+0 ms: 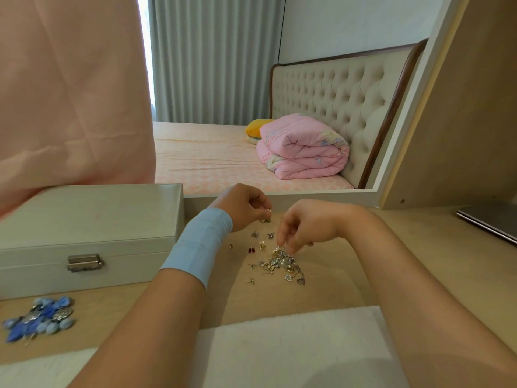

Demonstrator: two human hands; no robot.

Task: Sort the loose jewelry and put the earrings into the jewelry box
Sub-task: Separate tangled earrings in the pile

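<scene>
Left hand [243,207]: from my seat I see its fingertips pinching a small gold earring [268,210], just above the table [349,278].
Right hand [305,224]: fingers curled down onto the far edge of the jewelry pile [282,264]; I cannot tell whether it has actually gripped a piece.
Sorted earrings [251,250]: a few singles lie between the hands, beside the pile.
Jewelry box [89,219]: left of both hands, lid down, latch [84,262] facing me.

left: closed box [84,219] blocks that side | back: mirror frame [279,195] stops reach | middle: jewelry pile [282,264], loose pieces around | right: bare surface [436,231] open up to grey slab [489,222] | front: white cloth [293,337], blue beads [39,317]
</scene>
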